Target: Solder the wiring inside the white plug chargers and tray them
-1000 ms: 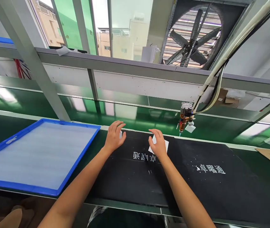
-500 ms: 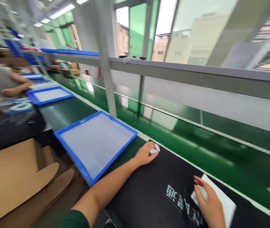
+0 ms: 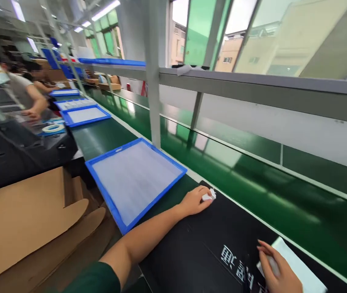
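My left hand (image 3: 195,201) rests at the far edge of a black mat (image 3: 188,248), its fingers closed round a crumpled white piece (image 3: 210,195) whose material I cannot make out. Lower right, my right hand (image 3: 280,270) is above a white sheet (image 3: 309,266). Its fingers are curled, with a pale thing partly hidden between thumb and fingers. White printed characters (image 3: 228,255) mark the mat near that hand. Beside them is a thin dark object, too blurred to name.
A blue-framed tray (image 3: 139,183) with a white surface lies left of the mat; more blue trays (image 3: 84,115) stand farther along. Open cardboard boxes (image 3: 23,219) fill the lower left. Behind the bench run a green conveyor (image 3: 237,175) and an upright post (image 3: 154,101). Co-workers (image 3: 28,93) sit far left.
My view has swung a little to the left, so the scene sits farther right. Both hands stay at nearly the same places on the mat, the left still round the white piece.
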A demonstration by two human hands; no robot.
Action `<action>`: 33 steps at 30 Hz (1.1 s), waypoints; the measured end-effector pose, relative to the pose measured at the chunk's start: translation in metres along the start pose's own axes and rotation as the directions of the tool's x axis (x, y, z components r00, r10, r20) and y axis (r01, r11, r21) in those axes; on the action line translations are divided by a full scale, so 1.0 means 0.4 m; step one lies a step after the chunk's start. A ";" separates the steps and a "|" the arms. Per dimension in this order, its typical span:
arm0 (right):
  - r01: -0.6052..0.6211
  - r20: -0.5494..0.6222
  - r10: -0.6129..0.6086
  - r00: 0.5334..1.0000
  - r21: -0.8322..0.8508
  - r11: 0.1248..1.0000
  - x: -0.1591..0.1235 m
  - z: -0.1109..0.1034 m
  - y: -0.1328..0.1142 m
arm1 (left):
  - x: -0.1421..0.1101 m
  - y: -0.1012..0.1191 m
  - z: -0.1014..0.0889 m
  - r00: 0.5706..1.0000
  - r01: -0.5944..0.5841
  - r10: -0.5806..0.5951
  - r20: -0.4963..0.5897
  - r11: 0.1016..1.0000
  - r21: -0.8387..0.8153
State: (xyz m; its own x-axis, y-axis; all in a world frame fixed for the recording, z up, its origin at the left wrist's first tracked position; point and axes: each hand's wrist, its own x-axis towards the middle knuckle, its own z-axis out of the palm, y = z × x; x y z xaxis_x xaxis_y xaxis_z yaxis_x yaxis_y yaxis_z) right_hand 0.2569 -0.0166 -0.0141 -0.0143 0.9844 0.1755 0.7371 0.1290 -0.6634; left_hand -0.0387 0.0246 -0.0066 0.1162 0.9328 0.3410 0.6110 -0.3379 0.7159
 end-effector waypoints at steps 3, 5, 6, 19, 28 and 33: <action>0.121 -0.060 -0.122 0.991 -0.017 0.993 -0.004 -0.006 -0.018 | 0.002 -0.011 0.005 1.000 0.015 -0.015 -0.012 1.000 -0.004; 0.155 -0.057 -0.157 0.986 -0.031 0.987 -0.008 0.000 -0.017 | 0.004 -0.022 0.010 1.000 0.004 -0.004 -0.016 1.000 -0.007; 0.174 -0.051 -0.176 0.983 -0.039 0.984 -0.010 0.003 -0.015 | 0.005 -0.027 0.012 1.000 -0.002 0.001 -0.021 1.000 -0.006; 0.291 0.002 -0.294 0.956 -0.135 0.947 -0.023 0.012 0.002 | -0.002 -0.035 0.014 0.989 -0.097 0.098 -0.108 0.995 0.020; 0.297 0.001 -0.300 0.954 -0.136 0.945 -0.026 0.013 -0.006 | -0.004 -0.021 0.008 0.994 -0.013 0.008 -0.107 0.999 -0.047; 0.306 0.004 -0.308 0.951 -0.132 0.943 -0.028 0.016 -0.011 | 0.003 -0.017 0.009 0.991 0.053 -0.063 -0.121 0.995 -0.090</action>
State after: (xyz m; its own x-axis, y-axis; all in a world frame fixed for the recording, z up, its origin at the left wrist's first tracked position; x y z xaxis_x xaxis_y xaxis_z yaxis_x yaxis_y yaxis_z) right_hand 0.2495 -0.0273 -0.0177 -0.2436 0.8971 0.3687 0.7796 0.4073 -0.4758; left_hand -0.0398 0.0283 -0.0133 -0.0187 0.9303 0.3663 0.5431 -0.2982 0.7850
